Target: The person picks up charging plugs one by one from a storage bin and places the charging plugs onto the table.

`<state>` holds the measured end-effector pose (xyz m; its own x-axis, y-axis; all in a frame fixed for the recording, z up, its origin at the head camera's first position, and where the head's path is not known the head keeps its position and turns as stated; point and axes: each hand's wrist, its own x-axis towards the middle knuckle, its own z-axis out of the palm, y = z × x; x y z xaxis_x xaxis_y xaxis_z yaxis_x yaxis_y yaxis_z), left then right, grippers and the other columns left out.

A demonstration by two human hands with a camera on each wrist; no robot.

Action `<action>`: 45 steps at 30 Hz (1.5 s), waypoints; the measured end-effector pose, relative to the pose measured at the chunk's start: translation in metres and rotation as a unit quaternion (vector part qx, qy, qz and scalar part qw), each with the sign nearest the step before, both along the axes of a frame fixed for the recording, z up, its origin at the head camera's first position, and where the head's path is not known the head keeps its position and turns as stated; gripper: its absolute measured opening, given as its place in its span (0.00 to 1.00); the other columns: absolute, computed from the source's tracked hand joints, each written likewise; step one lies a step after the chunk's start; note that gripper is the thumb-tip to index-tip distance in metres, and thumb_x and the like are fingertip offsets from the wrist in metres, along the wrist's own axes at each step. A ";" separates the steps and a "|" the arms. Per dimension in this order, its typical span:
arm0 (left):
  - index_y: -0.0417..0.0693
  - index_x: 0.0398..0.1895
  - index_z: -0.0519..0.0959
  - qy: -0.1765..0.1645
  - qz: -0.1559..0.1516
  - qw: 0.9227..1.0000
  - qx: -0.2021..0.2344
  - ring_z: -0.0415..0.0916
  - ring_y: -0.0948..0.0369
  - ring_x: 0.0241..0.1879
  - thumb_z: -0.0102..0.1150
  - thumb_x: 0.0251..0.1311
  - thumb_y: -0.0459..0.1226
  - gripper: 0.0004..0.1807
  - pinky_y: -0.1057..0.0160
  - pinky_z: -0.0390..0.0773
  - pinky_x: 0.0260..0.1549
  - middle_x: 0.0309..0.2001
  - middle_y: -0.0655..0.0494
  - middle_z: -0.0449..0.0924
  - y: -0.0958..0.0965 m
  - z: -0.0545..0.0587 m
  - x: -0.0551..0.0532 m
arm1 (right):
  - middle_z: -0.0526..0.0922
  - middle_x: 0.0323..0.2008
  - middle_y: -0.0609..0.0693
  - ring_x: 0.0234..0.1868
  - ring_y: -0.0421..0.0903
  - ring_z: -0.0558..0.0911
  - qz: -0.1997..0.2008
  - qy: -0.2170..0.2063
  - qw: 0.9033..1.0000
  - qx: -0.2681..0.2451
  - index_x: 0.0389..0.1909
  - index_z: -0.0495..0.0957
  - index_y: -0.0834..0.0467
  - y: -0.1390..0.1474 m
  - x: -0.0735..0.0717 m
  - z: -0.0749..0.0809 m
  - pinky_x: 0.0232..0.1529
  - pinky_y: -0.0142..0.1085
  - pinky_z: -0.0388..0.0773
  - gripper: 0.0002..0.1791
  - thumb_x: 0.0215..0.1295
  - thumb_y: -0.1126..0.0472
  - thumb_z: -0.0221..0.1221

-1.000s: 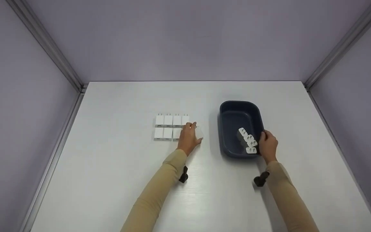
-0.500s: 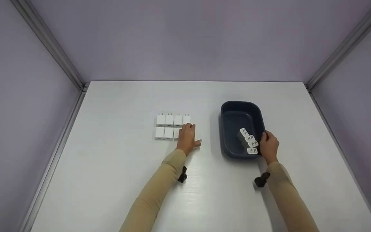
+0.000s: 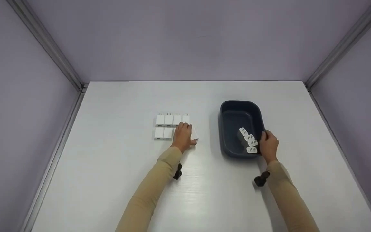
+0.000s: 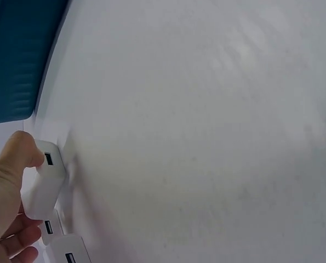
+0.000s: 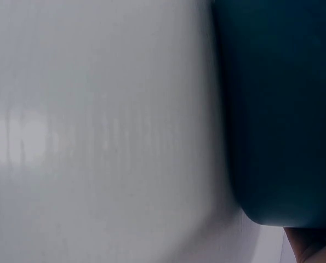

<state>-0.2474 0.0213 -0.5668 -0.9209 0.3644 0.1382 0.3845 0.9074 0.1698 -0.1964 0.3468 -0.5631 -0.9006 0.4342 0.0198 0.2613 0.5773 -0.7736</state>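
Observation:
My left hand (image 3: 183,137) pinches a white USB charger (image 4: 46,183) between thumb and fingers, at the right end of the near row. In the left wrist view the thumb presses beside the charger's USB port, and it stands tilted next to the other chargers. Two rows of white chargers (image 3: 168,120) lie side by side, the far row's prongs pointing away; my hand hides part of the near row. My right hand (image 3: 269,145) grips the right rim of a dark blue bin (image 3: 223,135). Inside it, several chargers (image 3: 249,138) stand prongs up near the front right.
The white table (image 3: 114,177) carries all of this, with grey walls at the back and sides. A black wrist camera (image 3: 178,171) sits under the left sleeve and another wrist camera (image 3: 261,179) by the right one.
My left hand has moved slightly left along the near row. The tilted charger by its thumb shows again after being hidden half a second ago. The right hand and bin stay put.

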 end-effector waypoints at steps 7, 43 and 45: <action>0.35 0.51 0.78 0.012 -0.008 1.000 0.001 0.75 0.51 0.51 0.69 0.49 0.48 0.31 0.56 0.76 0.56 0.49 0.45 0.81 -0.007 0.000 0.001 | 0.75 0.57 0.73 0.60 0.65 0.75 0.002 0.004 1.000 -0.001 0.60 0.69 0.74 0.000 0.000 -0.001 0.62 0.54 0.71 0.23 0.75 0.61 0.40; 0.38 0.51 0.78 0.066 -0.056 0.994 0.070 0.75 0.53 0.53 0.63 0.53 0.33 0.20 0.59 0.77 0.56 0.49 0.47 0.79 0.004 -0.006 0.013 | 0.74 0.58 0.74 0.61 0.66 0.74 0.002 0.015 1.000 0.002 0.60 0.69 0.74 0.001 0.002 -0.001 0.63 0.55 0.71 0.23 0.75 0.62 0.40; 0.38 0.49 0.79 0.076 -0.063 0.992 0.074 0.76 0.54 0.52 0.62 0.53 0.32 0.18 0.60 0.77 0.55 0.48 0.47 0.80 0.007 -0.008 0.015 | 0.74 0.58 0.74 0.61 0.66 0.74 0.003 0.016 1.000 0.002 0.60 0.68 0.75 0.000 0.002 -0.001 0.63 0.55 0.71 0.23 0.75 0.62 0.40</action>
<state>-0.2326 0.0278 -0.5748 -0.8337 0.4402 0.3334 0.5246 0.8198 0.2294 -0.1943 0.3473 -0.5637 -0.9023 0.4283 0.0502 0.2332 0.5826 -0.7786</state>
